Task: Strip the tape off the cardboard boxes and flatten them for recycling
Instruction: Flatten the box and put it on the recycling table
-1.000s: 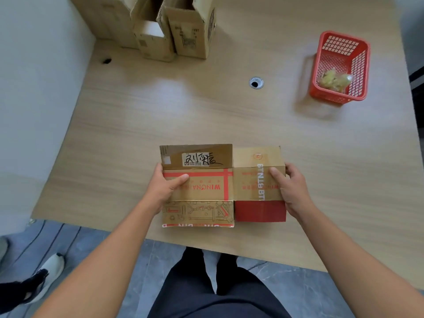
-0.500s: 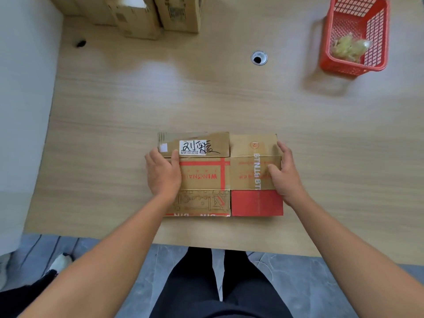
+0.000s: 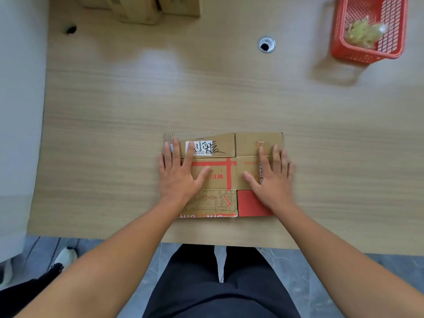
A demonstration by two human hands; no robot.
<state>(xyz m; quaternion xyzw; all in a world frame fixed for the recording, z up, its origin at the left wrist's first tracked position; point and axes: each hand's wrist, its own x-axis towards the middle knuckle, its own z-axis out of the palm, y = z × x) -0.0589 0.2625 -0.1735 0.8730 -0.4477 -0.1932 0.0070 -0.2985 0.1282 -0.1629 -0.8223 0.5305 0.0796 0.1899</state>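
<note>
A wide wooden table (image 3: 206, 92) fills most of the view, seen from above by the person standing at its near edge. All places below are given relative to the flattened box (image 3: 226, 175), which lies flat on the table close to that near edge, roughly in the middle of the view.

The box is brown cardboard with red printing, a red panel at its near right corner and line drawings on its near left flap. A white label (image 3: 199, 148) with black handwriting sits on its far left flap.

Two bare forearms reach in from the bottom of the view. The left hand (image 3: 181, 173) lies palm down on the left half of the box, fingers spread and straight, fingertips reaching the far flap beside the label. The right hand (image 3: 271, 177) lies palm down on the right half, fingers also spread and straight, pressing flat rather than gripping. Neither hand holds anything.

Far beyond the box and to the left, at the table's far edge, stand more boxes (image 3: 151, 8), only their lower parts in view. Far beyond and to the right sits a red basket (image 3: 358, 51) with a crumpled yellowish wad of what may be tape (image 3: 363, 32) inside. Between the boxes and the basket, beyond the box, is a round cable hole (image 3: 266, 44) in the table. A small dark spot (image 3: 70, 29) marks the table's far left.

Nearer than the box, below the table edge, are the person's dark trousers (image 3: 220, 283) over a grey floor.
</note>
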